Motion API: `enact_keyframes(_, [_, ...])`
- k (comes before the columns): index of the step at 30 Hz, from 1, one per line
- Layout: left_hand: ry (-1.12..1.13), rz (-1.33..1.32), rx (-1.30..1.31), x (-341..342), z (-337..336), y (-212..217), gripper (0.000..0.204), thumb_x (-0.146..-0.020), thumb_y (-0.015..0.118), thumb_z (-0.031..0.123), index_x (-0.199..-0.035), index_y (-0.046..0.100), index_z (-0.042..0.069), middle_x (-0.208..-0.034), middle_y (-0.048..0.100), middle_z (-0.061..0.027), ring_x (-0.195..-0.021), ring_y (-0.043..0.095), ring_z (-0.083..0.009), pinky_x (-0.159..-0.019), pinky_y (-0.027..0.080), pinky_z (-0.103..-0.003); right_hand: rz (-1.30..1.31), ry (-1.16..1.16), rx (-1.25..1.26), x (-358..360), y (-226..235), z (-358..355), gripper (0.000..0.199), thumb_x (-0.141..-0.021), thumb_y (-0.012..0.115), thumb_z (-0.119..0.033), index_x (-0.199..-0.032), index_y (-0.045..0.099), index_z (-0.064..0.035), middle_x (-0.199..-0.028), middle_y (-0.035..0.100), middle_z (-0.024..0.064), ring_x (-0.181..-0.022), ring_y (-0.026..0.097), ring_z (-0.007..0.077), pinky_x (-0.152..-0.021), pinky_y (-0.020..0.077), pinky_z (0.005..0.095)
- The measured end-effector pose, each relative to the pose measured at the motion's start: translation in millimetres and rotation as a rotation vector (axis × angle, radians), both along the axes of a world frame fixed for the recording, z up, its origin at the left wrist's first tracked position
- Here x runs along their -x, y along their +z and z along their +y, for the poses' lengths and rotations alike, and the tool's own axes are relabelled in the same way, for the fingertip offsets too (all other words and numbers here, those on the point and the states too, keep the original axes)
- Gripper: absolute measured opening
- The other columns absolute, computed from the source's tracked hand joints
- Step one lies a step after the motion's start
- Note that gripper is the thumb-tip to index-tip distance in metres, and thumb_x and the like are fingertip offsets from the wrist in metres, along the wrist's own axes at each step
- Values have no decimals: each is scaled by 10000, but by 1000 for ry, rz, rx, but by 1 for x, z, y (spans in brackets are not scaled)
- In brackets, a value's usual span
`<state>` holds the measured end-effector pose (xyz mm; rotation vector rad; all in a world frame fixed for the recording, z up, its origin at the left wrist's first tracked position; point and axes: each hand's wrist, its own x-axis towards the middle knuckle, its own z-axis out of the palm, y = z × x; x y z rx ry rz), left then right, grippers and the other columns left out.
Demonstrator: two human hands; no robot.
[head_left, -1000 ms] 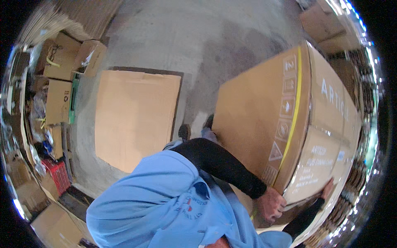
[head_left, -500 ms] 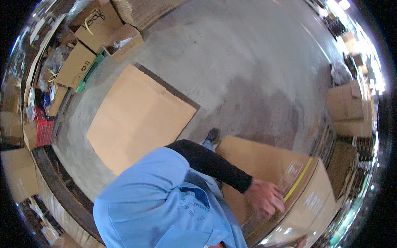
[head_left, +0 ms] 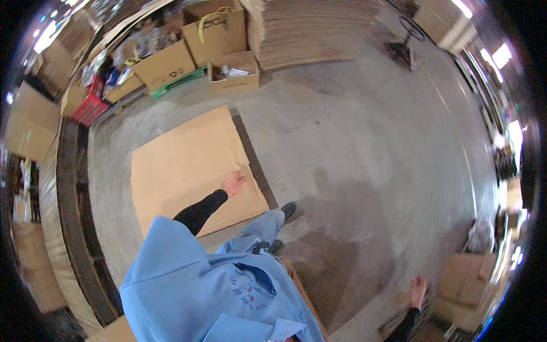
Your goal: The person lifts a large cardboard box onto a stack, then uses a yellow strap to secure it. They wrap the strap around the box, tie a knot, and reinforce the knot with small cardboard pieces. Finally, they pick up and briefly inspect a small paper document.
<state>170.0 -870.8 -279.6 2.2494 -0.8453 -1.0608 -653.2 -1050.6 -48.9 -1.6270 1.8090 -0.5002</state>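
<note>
My left hand (head_left: pixel 233 183) is held out above a large brown cardboard sheet (head_left: pixel 176 154) lying low over the floor. Its fingers are loosely bent with nothing in them, and I cannot tell whether they touch the sheet. Off to the lower right, my right hand (head_left: pixel 419 292) is out at my side, fingers up and loosely apart, holding nothing. The nearest thing to it is a stack of brown boxes (head_left: pixel 464 279). Beside my body, a narrow strip of a brown carton (head_left: pixel 302 293) shows; the rest is hidden by my blue shirt.
Filled cartons (head_left: pixel 213 37), a small open box (head_left: pixel 235 74) and a red crate (head_left: pixel 90 105) line the far left. Behind them rises a tall stack of flat cardboard (head_left: pixel 313 31). A hand pallet truck (head_left: pixel 403 48) stands at the far right. A dark rail (head_left: pixel 74 211) runs along the left.
My left hand has left the big carton at the right and swung over to the cardboard sheet. My body and view have turned right, and my right hand has come into clear view.
</note>
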Motion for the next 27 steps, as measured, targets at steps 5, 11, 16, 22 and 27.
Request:
enact_keyframes(5, [379, 21, -216, -14, 77, -96, 623, -885, 577, 380, -1321, 482, -54, -1265, 556, -259, -1181, 542, -361, -1006, 432, -386, 231, 329, -149, -148, -127, -161, 444, -938, 568, -228, -1309, 500, 6, -1242, 587, 128, -1119, 563, 228, -993, 416, 372])
enact_keyframes(11, [515, 311, -552, 31, 107, -126, 711, -850, 615, 421, -1342, 457, -69, -1311, 521, -277, -1212, 523, -373, -1025, 418, -404, 352, 842, 41, -340, -282, -204, 414, -879, 623, -303, -1165, 629, -2, -951, 685, 112, -877, 639, 219, -807, 495, 363])
enact_keyframes(16, [630, 269, -177, -35, 24, -142, 749, -845, 622, 411, -1357, 412, -93, -1180, 610, -275, -1070, 612, -384, -902, 494, -405, 263, 911, -580, -516, -290, -233, 455, -874, 630, -250, -1213, 583, 49, -816, 668, 90, -677, 611, 163, -628, 487, 313])
enact_keyframes(22, [913, 130, 59, -179, -105, -86, 669, -846, 612, 376, -1293, 465, -98, -1079, 640, -292, -984, 642, -377, -844, 510, -415, 254, 1063, -541, -712, -295, -382, 488, -865, 644, -321, -1196, 607, 35, -1109, 658, 223, -987, 651, 315, -854, 494, 379])
enact_keyframes(27, [959, 130, -59, -265, -146, -92, 649, -835, 622, 374, -1267, 498, -95, -1064, 643, -291, -986, 643, -370, -846, 511, -409, 235, 886, -557, -898, -263, -493, 422, -879, 643, -240, -1184, 600, 48, -938, 672, 94, -786, 612, 147, -648, 481, 301])
